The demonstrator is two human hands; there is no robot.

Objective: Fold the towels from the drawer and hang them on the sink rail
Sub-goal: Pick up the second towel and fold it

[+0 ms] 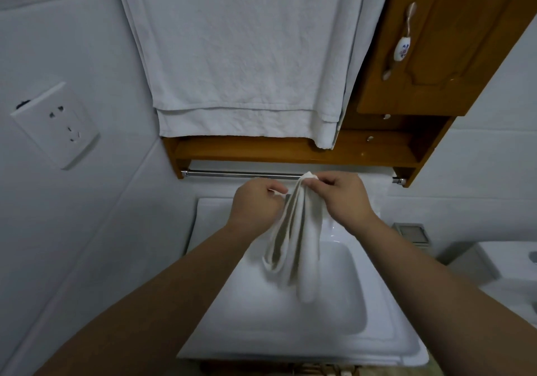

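Your left hand [257, 201] and right hand [343, 198] both pinch the top edge of a small white cloth towel [296, 242], fingers closed on the fabric. The towel hangs in loose vertical folds below your hands, over the white ceramic sink basin [261, 311]. Just beyond your fingertips runs the horizontal chrome rail [241, 174], fixed under a brown wooden shelf [261, 150]. Above your hands a large white towel [241, 56] hangs flat beside a wooden cabinet door [436, 41].
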